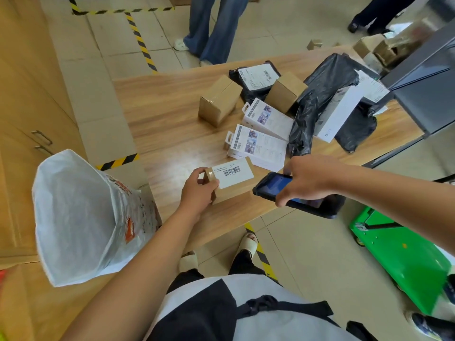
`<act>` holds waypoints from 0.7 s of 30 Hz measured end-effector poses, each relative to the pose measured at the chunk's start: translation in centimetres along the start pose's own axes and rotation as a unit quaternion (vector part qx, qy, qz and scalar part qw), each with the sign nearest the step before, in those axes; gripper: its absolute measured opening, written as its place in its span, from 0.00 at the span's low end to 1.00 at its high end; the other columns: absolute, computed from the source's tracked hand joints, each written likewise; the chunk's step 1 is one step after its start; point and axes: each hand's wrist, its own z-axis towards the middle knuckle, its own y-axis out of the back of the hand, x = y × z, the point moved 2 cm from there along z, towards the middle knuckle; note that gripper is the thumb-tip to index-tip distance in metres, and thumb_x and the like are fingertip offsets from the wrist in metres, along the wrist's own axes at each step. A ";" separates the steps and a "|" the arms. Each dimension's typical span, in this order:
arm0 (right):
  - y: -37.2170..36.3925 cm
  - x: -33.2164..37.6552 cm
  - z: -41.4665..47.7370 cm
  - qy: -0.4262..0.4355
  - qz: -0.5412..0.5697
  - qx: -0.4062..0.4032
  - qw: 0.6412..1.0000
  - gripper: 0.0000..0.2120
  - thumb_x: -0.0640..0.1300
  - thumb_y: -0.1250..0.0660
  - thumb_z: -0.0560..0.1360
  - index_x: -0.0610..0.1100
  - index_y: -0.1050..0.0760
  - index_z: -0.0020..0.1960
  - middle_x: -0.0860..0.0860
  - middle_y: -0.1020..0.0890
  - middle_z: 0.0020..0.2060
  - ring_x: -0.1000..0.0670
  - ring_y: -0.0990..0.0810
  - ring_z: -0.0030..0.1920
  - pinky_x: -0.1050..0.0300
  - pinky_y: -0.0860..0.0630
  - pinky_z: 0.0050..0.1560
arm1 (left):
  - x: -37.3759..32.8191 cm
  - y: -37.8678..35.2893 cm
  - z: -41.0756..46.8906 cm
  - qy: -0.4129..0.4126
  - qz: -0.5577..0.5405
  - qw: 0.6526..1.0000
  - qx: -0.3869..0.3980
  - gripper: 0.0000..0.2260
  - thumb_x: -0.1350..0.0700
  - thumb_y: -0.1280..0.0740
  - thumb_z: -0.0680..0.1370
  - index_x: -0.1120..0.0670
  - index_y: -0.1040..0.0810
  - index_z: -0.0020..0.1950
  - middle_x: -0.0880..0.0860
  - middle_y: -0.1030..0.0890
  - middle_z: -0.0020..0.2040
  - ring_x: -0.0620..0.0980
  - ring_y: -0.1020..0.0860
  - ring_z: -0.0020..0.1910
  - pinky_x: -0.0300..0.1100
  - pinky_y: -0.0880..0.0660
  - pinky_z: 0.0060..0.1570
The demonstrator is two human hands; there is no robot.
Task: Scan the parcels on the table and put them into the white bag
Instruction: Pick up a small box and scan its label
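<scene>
My left hand (198, 190) grips the near-left end of a small cardboard parcel (236, 190) that rests on the wooden table (172, 134), its white barcode label facing up. Just right of it, my right hand (307, 179) holds a black handheld scanner (273, 185) with a lit blue screen, its end close to the parcel. The white bag (81, 217) stands open on the floor left of the table. More parcels lie further back: two white retail boxes (261, 146), two brown cartons (220, 100) and black plastic mailers (317, 104).
A green cart (403, 257) stands at the right by the table's near corner. A grey cabinet (428, 89) borders the table's far right. Wooden cabinets (29, 94) line the left. Two people's legs (214, 28) stand beyond the table. Yellow-black tape marks the floor.
</scene>
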 end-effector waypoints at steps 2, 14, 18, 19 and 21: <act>0.0 -0.1 -0.2 -0.001 0.001 -0.006 1.000 0.26 0.71 0.29 0.57 0.50 0.26 0.39 0.52 0.21 0.31 0.50 0.22 0.34 0.57 0.33 0.32 | 0.0 -0.1 -0.2 -0.011 0.009 1.000 -0.006 0.14 0.54 0.30 0.76 0.43 0.23 0.60 0.51 0.18 0.51 0.50 0.20 0.40 0.44 0.24 0.36; 0.1 -1.3 -1.6 -0.024 0.014 -0.009 1.000 0.24 0.69 0.28 0.60 0.49 0.24 0.39 0.52 0.21 0.28 0.51 0.22 0.30 0.59 0.33 0.31 | -0.6 -0.2 -0.1 -0.031 0.061 0.997 -0.024 0.19 0.53 0.29 0.76 0.42 0.26 0.66 0.51 0.26 0.64 0.50 0.22 0.56 0.42 0.26 0.45; 0.0 -2.0 -1.6 -0.026 0.028 -0.020 0.999 0.24 0.69 0.28 0.60 0.49 0.23 0.38 0.52 0.21 0.29 0.51 0.23 0.30 0.59 0.34 0.30 | -0.7 0.2 0.0 -0.064 0.150 0.985 0.054 0.40 0.47 0.21 0.67 0.40 0.37 0.74 0.49 0.37 0.72 0.50 0.31 0.67 0.50 0.29 0.65; 0.1 -2.2 -1.6 -0.027 0.040 -0.019 0.999 0.25 0.69 0.28 0.60 0.48 0.23 0.38 0.52 0.21 0.29 0.50 0.23 0.30 0.59 0.34 0.30 | -0.7 0.2 -0.1 -0.074 0.176 0.979 0.078 0.44 0.47 0.20 0.64 0.39 0.40 0.75 0.47 0.38 0.71 0.51 0.33 0.69 0.52 0.31 0.68; 0.3 -2.4 -1.6 -0.024 0.067 -0.011 0.997 0.26 0.69 0.27 0.59 0.46 0.22 0.37 0.52 0.21 0.27 0.50 0.24 0.28 0.59 0.33 0.31 | -0.6 0.3 -0.4 -0.106 0.214 0.966 0.101 0.46 0.51 0.19 0.63 0.40 0.40 0.75 0.45 0.38 0.67 0.52 0.35 0.70 0.51 0.32 0.67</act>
